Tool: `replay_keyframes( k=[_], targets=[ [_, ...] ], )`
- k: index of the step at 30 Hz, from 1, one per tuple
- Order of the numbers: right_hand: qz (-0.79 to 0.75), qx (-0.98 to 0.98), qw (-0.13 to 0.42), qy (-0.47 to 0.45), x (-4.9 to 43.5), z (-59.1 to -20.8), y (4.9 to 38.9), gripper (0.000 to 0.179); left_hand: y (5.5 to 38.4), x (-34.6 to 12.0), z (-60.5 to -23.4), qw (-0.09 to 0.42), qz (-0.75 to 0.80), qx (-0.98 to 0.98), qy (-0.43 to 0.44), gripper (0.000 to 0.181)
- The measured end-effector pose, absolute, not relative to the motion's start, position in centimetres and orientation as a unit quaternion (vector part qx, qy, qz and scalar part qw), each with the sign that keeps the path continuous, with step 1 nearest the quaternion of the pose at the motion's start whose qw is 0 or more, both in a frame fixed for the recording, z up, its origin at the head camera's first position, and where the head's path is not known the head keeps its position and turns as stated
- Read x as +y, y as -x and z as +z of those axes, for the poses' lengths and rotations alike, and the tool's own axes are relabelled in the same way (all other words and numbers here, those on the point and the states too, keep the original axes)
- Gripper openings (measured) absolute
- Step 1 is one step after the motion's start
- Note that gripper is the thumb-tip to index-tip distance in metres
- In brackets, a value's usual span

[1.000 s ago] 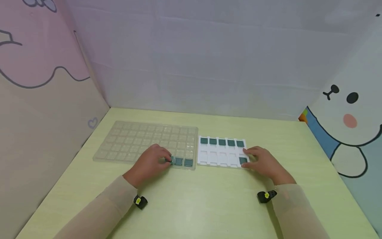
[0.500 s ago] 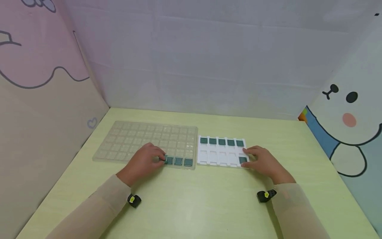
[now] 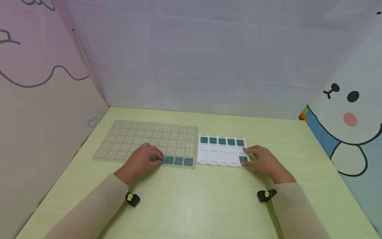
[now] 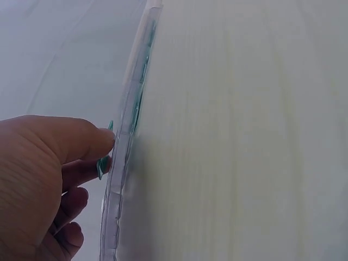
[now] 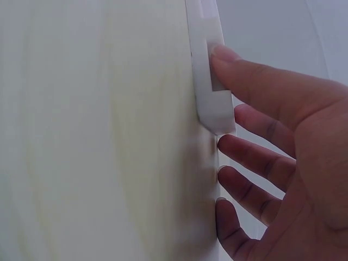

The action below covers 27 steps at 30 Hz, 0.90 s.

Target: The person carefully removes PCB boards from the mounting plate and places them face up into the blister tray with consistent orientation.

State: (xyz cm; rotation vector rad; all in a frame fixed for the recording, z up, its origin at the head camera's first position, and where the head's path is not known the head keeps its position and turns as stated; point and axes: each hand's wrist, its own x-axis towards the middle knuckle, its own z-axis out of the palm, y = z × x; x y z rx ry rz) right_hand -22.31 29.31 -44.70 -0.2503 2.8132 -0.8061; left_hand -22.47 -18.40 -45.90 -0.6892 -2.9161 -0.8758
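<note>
My left hand [image 3: 140, 162] pinches a small green square chip [image 4: 103, 166] between thumb and finger, tilted on edge at the front row of the clear plastic tray [image 3: 195, 146]. To its right in that row lie three green chips [image 3: 178, 160]. The other fingers of this hand are curled. My right hand [image 3: 264, 162] holds the right end of the white tray [image 3: 222, 156], its thumb in an edge notch [image 5: 217, 76] and its index finger farther up the side. Beside that thumb, one chip [image 3: 243, 159] sits in the front right pocket.
Several green chips [image 3: 222, 141] fill the back row of the white tray. The two trays lie side by side on a pale wooden table [image 3: 191, 205]. A whitish cloth wall [image 3: 209, 66] stands behind, with printed side panels left and right.
The left hand has moved left along the front row with a chip, and three chips now show fully to its right. The right hand has stayed in place.
</note>
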Motion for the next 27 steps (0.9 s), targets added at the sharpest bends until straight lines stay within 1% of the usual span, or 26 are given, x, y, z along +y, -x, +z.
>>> replay_keyframes(
  k=[6, 27],
  targets=[
    [-0.272, 0.953, 0.091, 0.094, 29.39, -44.70, 22.30, 0.068, 22.64, -18.51, -46.10, 0.001, -0.293, -0.932, 0.212, 0.013],
    [-0.281, 0.950, 0.093, 0.098, 29.54, -44.93, 22.41, 0.068, 22.57, -18.55, -45.98, -0.010, -0.300, -0.931, 0.207, 0.011]
  ],
)
